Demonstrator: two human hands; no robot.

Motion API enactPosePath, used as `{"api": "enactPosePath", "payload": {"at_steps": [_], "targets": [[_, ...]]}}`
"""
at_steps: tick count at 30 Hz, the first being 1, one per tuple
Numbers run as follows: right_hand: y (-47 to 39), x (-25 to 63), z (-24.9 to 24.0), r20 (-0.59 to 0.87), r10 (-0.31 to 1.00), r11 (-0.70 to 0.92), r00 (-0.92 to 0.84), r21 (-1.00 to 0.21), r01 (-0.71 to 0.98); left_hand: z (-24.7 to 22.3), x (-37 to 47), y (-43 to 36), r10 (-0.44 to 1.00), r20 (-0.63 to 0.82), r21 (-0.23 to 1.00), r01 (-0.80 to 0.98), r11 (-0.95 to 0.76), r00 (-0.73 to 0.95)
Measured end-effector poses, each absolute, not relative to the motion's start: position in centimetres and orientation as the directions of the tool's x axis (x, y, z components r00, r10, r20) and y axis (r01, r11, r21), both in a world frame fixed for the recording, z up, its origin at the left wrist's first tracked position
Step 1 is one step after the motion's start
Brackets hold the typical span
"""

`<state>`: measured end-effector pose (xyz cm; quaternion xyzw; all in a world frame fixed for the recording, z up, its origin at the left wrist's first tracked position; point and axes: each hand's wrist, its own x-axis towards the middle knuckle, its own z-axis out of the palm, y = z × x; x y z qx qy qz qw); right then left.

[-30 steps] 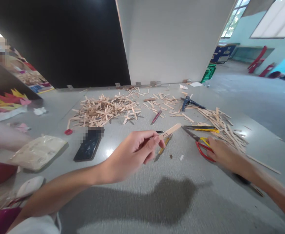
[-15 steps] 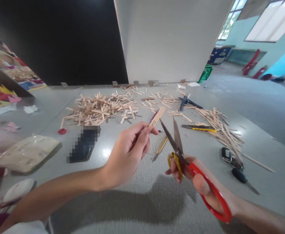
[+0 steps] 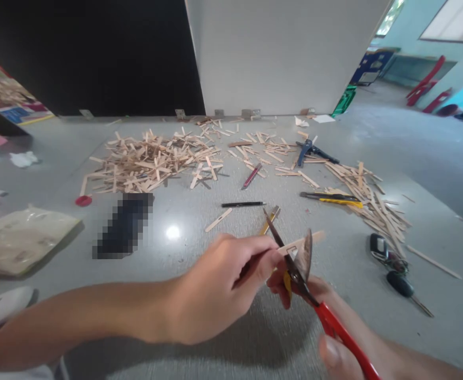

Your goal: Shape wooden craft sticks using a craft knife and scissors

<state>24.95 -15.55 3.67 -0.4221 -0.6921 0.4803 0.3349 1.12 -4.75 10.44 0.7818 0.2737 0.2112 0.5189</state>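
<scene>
Between its thumb and fingers my left hand (image 3: pixel 231 285) pinches a flat wooden craft stick (image 3: pixel 314 238) that carries a small dark pencil-like outline. My right hand (image 3: pixel 334 311) is closed round the handles of a pair of scissors (image 3: pixel 303 274), one handle red and the other yellow. The scissor blades are apart, and the stick passes between them close to my left fingertips. Behind the hands lie a yellow cutter knife (image 3: pixel 271 219), a black pen (image 3: pixel 243 204) and a single stick (image 3: pixel 218 220) with a slot cut in it.
A heap of wooden sticks (image 3: pixel 148 163) spreads at the back left, and more sticks (image 3: pixel 381 206) lie on the right. Around them are blue pliers (image 3: pixel 314 152), a black-and-yellow cutter (image 3: pixel 330 198), a red cutter (image 3: pixel 252 176), keys (image 3: pixel 397 279), a blurred-out dark phone-like object (image 3: pixel 124 227) and a plastic packet (image 3: pixel 25 240).
My left hand has moved right and down, bringing the stick between the scissor blades. The scissors have turned and the hands are now close together. The pen and slotted stick have come into view.
</scene>
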Motion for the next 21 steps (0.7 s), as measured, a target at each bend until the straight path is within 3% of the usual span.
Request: {"api": "enactPosePath", "payload": {"at_steps": [21], "targets": [[-15.88, 24.94, 2.78, 0.097, 0.899, 0.223, -0.426, -0.941, 0.256, 10.08, 1.33, -4.95, 0.627, 0.060, 0.907, 0.220, -0.359, 0.776]]}}
